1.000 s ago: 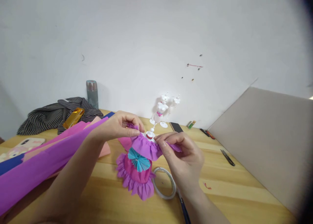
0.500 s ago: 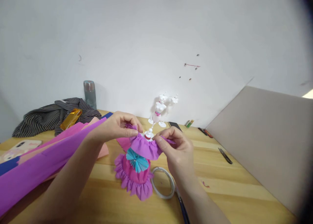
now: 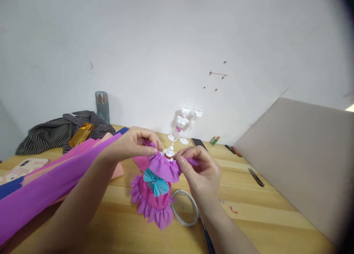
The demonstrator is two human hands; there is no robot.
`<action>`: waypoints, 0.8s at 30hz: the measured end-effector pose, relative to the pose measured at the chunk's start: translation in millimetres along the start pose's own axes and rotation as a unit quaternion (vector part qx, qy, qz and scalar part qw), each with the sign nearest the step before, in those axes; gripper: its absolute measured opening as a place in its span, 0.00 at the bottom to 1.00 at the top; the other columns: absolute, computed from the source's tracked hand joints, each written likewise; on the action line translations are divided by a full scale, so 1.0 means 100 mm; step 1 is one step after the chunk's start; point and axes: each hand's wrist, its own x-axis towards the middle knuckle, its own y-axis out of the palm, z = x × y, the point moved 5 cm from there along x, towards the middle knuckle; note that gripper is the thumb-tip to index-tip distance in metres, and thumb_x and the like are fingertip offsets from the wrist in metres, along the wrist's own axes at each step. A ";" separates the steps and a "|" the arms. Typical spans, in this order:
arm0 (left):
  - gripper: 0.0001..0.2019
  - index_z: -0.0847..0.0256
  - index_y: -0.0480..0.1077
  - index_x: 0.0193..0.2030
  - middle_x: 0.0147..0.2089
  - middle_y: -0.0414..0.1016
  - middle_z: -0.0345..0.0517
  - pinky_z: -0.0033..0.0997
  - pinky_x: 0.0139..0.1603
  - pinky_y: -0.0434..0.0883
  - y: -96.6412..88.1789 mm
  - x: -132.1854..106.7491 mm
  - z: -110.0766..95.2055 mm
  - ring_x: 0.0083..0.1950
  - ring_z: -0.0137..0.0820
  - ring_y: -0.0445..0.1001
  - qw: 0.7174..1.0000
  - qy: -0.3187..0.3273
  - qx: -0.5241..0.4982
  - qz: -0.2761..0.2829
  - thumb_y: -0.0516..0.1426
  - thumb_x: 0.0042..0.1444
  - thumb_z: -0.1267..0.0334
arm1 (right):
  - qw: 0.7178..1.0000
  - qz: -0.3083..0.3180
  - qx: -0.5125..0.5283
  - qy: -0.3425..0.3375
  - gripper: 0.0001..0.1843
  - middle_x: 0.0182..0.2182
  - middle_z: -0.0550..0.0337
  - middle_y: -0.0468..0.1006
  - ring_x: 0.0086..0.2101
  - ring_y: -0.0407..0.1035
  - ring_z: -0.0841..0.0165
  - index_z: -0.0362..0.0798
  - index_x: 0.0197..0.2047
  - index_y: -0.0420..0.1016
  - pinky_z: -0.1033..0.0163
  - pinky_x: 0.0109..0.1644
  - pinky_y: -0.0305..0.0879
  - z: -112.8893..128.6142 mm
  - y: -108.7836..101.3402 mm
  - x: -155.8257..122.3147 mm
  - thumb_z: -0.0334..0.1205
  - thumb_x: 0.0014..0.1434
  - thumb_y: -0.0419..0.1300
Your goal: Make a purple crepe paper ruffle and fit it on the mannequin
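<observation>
Between my hands a gathered purple crepe paper ruffle (image 3: 163,168) lies across the front of a small white mannequin (image 3: 167,151) with a red band at its neck. My left hand (image 3: 141,143) pinches one end of the ruffle, thumb against fingers. The other end is pinched in my right hand (image 3: 199,168). Below the ruffle, the mannequin wears a pink paper skirt (image 3: 153,201) with a purple frilled hem. A blue pleated paper fan (image 3: 156,182) sits at its waist. The ruffle hides most of the mannequin's chest.
A tape roll (image 3: 184,221) and scissors (image 3: 207,239) lie near my right forearm. Long crepe paper sheets (image 3: 55,187) fill the left side. More mannequins (image 3: 181,122), a thermos (image 3: 102,107) and a striped cloth (image 3: 41,136) stand or lie along the wall. Snips (image 3: 256,177) lie at right.
Both hands keep their pinch on the purple ruffle, with barely any movement. The whole view has shifted very slightly.
</observation>
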 end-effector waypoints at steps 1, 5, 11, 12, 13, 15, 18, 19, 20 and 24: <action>0.06 0.64 0.74 0.31 0.36 0.78 0.48 0.34 0.43 0.72 0.00 0.00 0.00 0.42 0.33 0.76 1.000 -0.003 0.002 -0.001 0.65 0.52 0.66 | 0.999 -0.008 -0.017 -0.037 0.09 0.25 0.61 0.76 0.25 0.71 0.71 0.48 0.27 0.69 0.67 0.25 0.68 0.04 0.00 -0.02 0.29 0.56 0.62; 0.06 0.65 0.74 0.30 0.37 0.78 0.49 0.33 0.42 0.72 0.00 0.00 -0.01 0.42 0.33 0.75 1.000 -0.009 0.006 -0.005 0.65 0.52 0.65 | 0.988 -0.019 -0.035 -0.152 0.10 0.28 0.60 0.77 0.31 0.75 0.67 0.48 0.30 0.71 0.61 0.34 0.72 0.17 0.00 -0.09 0.24 0.56 0.61; 0.06 0.65 0.74 0.30 0.37 0.78 0.49 0.34 0.42 0.72 -0.01 0.00 -0.01 0.42 0.33 0.76 1.000 -0.008 0.005 -0.007 0.66 0.52 0.66 | 0.997 -0.019 -0.004 -0.081 0.08 0.27 0.60 0.77 0.32 0.75 0.67 0.48 0.29 0.71 0.60 0.37 0.72 0.11 -0.02 -0.06 0.28 0.56 0.62; 0.06 0.65 0.74 0.30 0.37 0.78 0.49 0.34 0.42 0.72 -0.01 0.00 -0.01 0.42 0.33 0.76 1.000 -0.008 0.002 -0.008 0.66 0.51 0.66 | 0.999 -0.015 0.001 -0.053 0.07 0.27 0.60 0.77 0.32 0.75 0.67 0.48 0.28 0.71 0.61 0.36 0.72 0.07 -0.02 -0.05 0.29 0.56 0.63; 0.06 0.65 0.74 0.30 0.37 0.78 0.49 0.34 0.43 0.72 -0.01 0.00 -0.01 0.43 0.34 0.76 1.000 -0.008 0.000 -0.008 0.66 0.51 0.66 | 1.000 -0.008 0.006 -0.026 0.07 0.27 0.60 0.77 0.31 0.75 0.67 0.48 0.28 0.71 0.62 0.35 0.71 0.03 -0.02 -0.04 0.31 0.55 0.64; 0.06 0.64 0.74 0.30 0.36 0.78 0.48 0.34 0.43 0.72 0.00 0.00 -0.01 0.43 0.33 0.75 1.000 -0.005 -0.001 -0.008 0.65 0.52 0.66 | 1.000 0.004 0.021 0.021 0.09 0.25 0.61 0.77 0.29 0.74 0.68 0.48 0.27 0.70 0.64 0.32 0.69 -0.04 -0.02 -0.01 0.33 0.53 0.66; 0.05 0.64 0.73 0.30 0.36 0.77 0.48 0.33 0.42 0.72 0.00 0.01 -0.01 0.43 0.33 0.75 1.000 0.000 0.001 -0.008 0.65 0.52 0.67 | 0.996 0.010 0.058 0.061 0.11 0.24 0.62 0.77 0.26 0.72 0.70 0.48 0.25 0.68 0.66 0.28 0.67 -0.10 -0.01 0.02 0.33 0.52 0.67; 0.06 0.64 0.73 0.29 0.36 0.77 0.48 0.33 0.42 0.72 0.00 0.01 -0.01 0.43 0.33 0.75 1.000 0.000 0.000 -0.008 0.65 0.52 0.67 | 0.995 0.009 0.071 0.066 0.11 0.23 0.62 0.77 0.26 0.71 0.70 0.48 0.25 0.68 0.66 0.27 0.67 -0.10 0.00 0.02 0.33 0.52 0.67; 0.06 0.64 0.73 0.29 0.36 0.77 0.48 0.33 0.42 0.72 -0.01 0.00 -0.01 0.43 0.33 0.75 1.000 0.001 0.000 -0.007 0.65 0.52 0.66 | 0.994 0.007 0.084 0.065 0.11 0.23 0.62 0.77 0.26 0.72 0.69 0.48 0.25 0.68 0.66 0.28 0.67 -0.09 0.00 0.02 0.32 0.52 0.67; 0.06 0.64 0.74 0.31 0.36 0.78 0.48 0.34 0.42 0.72 -0.01 0.00 0.01 0.42 0.33 0.75 1.000 0.003 0.003 -0.002 0.65 0.52 0.64 | 0.996 0.006 0.085 0.002 0.10 0.25 0.63 0.76 0.31 0.75 0.67 0.48 0.26 0.70 0.61 0.35 0.72 0.00 0.02 0.00 0.28 0.53 0.65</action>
